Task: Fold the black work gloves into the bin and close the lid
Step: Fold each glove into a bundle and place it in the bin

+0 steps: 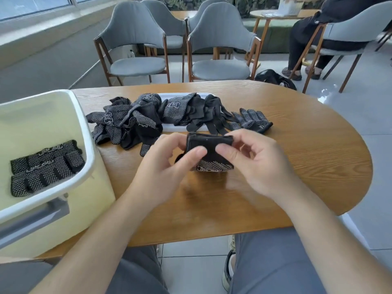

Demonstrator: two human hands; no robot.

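1. A seated person's left hand [167, 164] and right hand [254, 160] pinch a folded black glove [209, 153] between thumbs and fingers, just above a wooden table [297, 145].
2. To the left, an open cream bin [84, 128] stands on the table, with folded gloves [46, 166] lying flat inside.
3. Behind the hands, a pile of loose gloves [135, 119] sprawls across a white lid [206, 95]; a single glove [252, 120] lies flat at its right end.
4. Grey chairs [135, 39] stand beyond the table.
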